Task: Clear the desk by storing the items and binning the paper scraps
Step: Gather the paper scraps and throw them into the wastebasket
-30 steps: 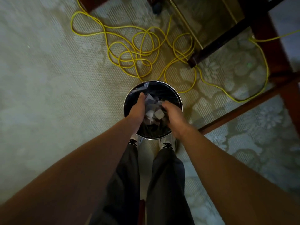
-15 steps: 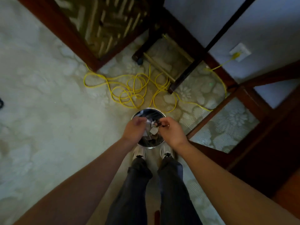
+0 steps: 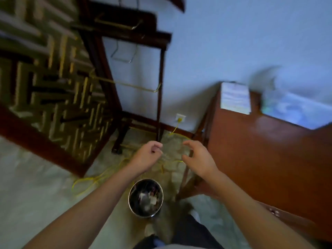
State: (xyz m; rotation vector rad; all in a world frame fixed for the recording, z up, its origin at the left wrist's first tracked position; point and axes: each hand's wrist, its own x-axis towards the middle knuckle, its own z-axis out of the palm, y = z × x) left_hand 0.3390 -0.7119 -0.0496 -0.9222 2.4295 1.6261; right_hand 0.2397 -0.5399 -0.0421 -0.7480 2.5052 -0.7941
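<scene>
Paper scraps (image 3: 150, 200), a blur inside bin (image 3: 143, 215).

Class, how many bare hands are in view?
2. Left hand held out beyond the round shiny metal bin; right hand alongside it, by the reddish-brown wooden desk. None hidden.
</scene>
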